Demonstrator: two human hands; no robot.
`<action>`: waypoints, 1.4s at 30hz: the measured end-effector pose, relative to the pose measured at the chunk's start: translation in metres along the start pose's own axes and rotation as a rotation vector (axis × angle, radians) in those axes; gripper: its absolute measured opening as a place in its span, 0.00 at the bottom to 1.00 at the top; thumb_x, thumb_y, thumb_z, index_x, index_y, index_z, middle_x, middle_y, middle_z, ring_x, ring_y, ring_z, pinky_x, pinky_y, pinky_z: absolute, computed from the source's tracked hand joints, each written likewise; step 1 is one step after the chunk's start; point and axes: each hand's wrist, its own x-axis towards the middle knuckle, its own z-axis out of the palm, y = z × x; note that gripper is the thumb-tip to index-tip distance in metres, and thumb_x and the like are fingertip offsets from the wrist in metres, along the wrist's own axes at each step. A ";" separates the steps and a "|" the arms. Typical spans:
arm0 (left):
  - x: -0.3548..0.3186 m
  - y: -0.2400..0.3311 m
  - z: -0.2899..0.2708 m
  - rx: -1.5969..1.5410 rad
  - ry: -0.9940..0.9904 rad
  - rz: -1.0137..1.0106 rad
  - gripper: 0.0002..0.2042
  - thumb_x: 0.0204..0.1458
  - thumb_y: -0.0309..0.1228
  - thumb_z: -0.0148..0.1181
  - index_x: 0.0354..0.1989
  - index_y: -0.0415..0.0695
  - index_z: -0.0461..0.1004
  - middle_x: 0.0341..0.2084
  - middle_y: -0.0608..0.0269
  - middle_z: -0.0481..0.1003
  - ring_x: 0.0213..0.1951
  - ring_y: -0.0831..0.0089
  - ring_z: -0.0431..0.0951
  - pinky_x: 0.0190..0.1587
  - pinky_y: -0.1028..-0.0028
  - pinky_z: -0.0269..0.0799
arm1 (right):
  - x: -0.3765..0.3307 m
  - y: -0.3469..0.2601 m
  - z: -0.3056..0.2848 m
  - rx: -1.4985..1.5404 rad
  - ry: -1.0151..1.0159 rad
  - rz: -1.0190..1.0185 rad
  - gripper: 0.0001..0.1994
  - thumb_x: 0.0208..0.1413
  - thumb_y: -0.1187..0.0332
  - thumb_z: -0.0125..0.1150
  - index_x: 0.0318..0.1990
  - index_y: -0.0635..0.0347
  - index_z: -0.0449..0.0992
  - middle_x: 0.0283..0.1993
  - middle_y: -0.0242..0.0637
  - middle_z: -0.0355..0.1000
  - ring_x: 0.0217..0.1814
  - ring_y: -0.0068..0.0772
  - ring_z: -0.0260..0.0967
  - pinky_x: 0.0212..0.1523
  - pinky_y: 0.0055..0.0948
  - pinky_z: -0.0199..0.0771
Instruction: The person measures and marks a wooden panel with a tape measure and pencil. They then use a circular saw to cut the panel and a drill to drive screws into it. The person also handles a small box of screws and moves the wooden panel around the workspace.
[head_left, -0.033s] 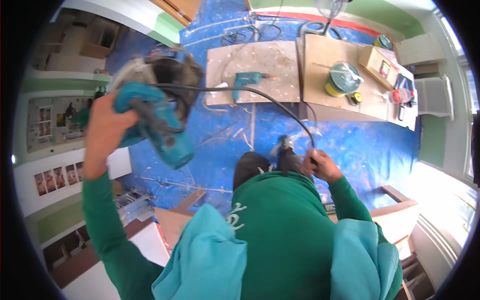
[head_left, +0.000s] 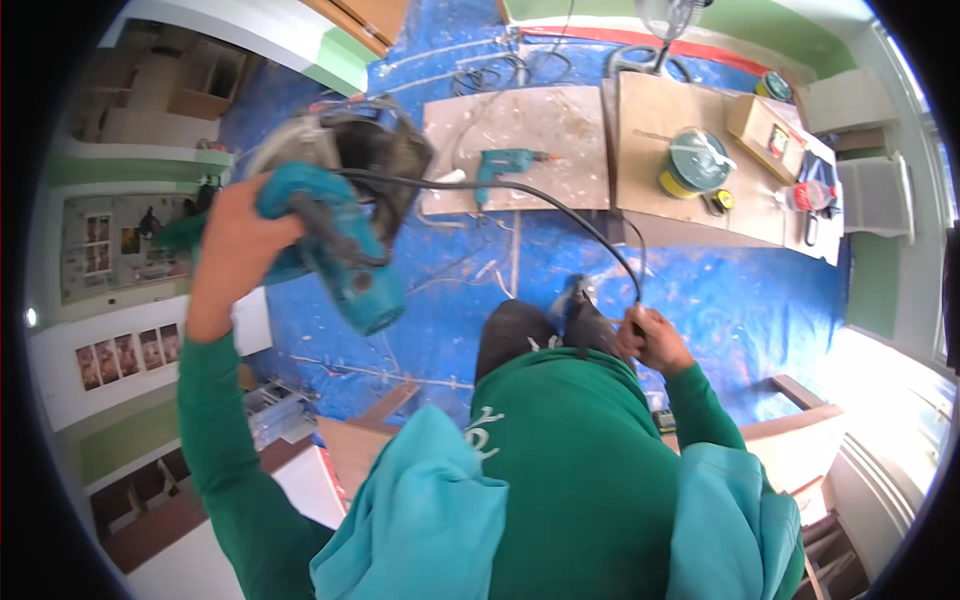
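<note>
At the left, my left hand (head_left: 243,245) is closed round the rear handle of a teal circular saw (head_left: 350,270). The saw is held up off the floor, its dark guard and base plate at the far end. From the saw a black power cord (head_left: 520,188) arcs across to my right hand (head_left: 655,340). That hand is closed on the cord in front of my waist. What lies inside its fist is partly hidden.
Ahead, a speckled board (head_left: 530,105) carries a teal drill (head_left: 500,163). Beside it, a wooden worktop (head_left: 650,115) holds a tub (head_left: 697,163), a tape measure (head_left: 718,201), a bottle (head_left: 808,195) and a wooden box (head_left: 760,135). A fan (head_left: 668,18) stands behind. Blue sheeting (head_left: 450,270) covers the floor.
The saw in my left hand has shifted slightly to the right. The whole view has moved a little; my right hand keeps its hold on the cord.
</note>
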 end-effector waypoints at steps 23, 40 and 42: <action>0.349 -0.046 0.265 0.460 -0.435 0.752 0.16 0.48 0.30 0.66 0.48 0.52 0.82 0.38 0.52 0.85 0.46 0.48 0.83 0.46 0.49 0.72 | 0.017 -0.118 0.164 -0.288 1.045 -0.677 0.20 0.75 0.55 0.55 0.42 0.68 0.76 0.19 0.24 0.57 0.19 0.17 0.53 0.25 0.26 0.63; 0.478 -0.021 0.492 1.475 -0.512 1.089 0.10 0.66 0.32 0.55 0.46 0.54 0.84 0.44 0.63 0.81 0.49 0.61 0.83 0.75 0.33 0.46 | 0.047 0.020 0.172 -0.250 1.361 -0.089 0.13 0.68 0.63 0.67 0.44 0.68 0.83 0.24 0.31 0.72 0.26 0.20 0.65 0.29 0.27 0.66; 0.479 -0.032 0.495 1.458 -0.496 1.122 0.11 0.66 0.32 0.54 0.49 0.53 0.83 0.45 0.64 0.81 0.52 0.61 0.82 0.75 0.30 0.43 | 0.037 0.008 0.175 -0.388 1.369 -0.056 0.13 0.65 0.64 0.69 0.44 0.68 0.83 0.24 0.32 0.73 0.26 0.21 0.66 0.29 0.28 0.67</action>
